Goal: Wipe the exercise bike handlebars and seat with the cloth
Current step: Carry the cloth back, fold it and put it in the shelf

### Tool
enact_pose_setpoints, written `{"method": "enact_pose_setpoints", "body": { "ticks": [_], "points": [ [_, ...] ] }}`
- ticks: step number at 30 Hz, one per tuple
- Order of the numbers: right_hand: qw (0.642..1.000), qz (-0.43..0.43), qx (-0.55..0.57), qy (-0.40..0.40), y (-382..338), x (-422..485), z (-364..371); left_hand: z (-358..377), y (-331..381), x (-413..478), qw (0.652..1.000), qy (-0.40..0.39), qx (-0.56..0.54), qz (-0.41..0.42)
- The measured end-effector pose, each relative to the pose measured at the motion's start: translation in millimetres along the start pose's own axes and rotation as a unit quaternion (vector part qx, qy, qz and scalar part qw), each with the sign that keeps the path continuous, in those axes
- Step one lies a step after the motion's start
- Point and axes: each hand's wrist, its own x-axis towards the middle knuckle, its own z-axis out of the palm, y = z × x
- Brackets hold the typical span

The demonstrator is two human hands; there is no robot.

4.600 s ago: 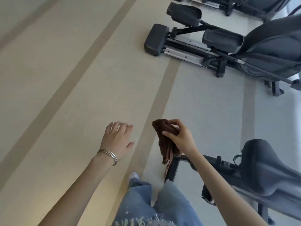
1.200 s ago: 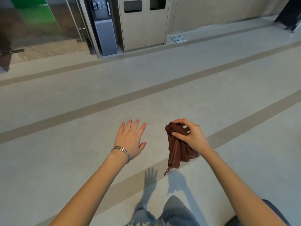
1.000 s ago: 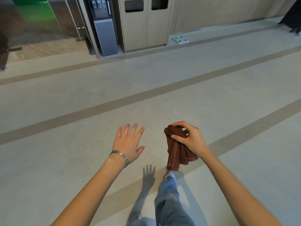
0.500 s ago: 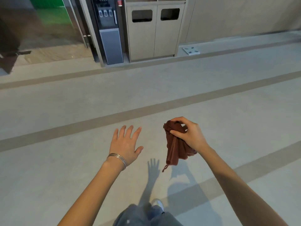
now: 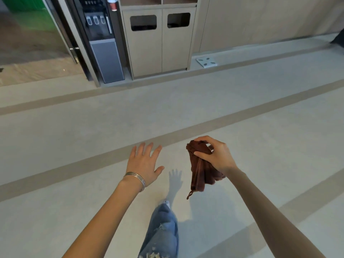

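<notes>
A stack of thin silver metal bangles [image 5: 135, 178] circles the wrist of the left hand [image 5: 144, 162] (several narrow hoops, lying close together and slanting a little across the wrist). The left forearm [image 5: 104, 216] and the right forearm [image 5: 270, 211] are bare from the wrist to the bottom edge of the view. One leg shows in faded light-blue denim jeans [image 5: 162, 233], with a small tear midway along and a frayed whitish patch at the lower edge. A pale shoe toe [image 5: 167, 202] peeks past the hem.
</notes>
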Motion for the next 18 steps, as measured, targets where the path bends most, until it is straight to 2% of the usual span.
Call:
{"method": "enact_pose_setpoints", "body": {
  "ticks": [7, 12, 18],
  "points": [
    [1.000, -0.020, -0.018, 0.012, -3, 156, -33, -48, -37, 151, 0.999, 0.036, -0.007, 0.009],
    [0.999, -0.016, -0.021, 0.029, 11, 234, -44, -63, -51, 233, 0.999, 0.024, 0.007, 0.025],
    [1.000, -0.010, -0.020, 0.005, 50, 320, -54, -58, -57, 318, 1.000, -0.005, 0.006, 0.019]
  ]
}}
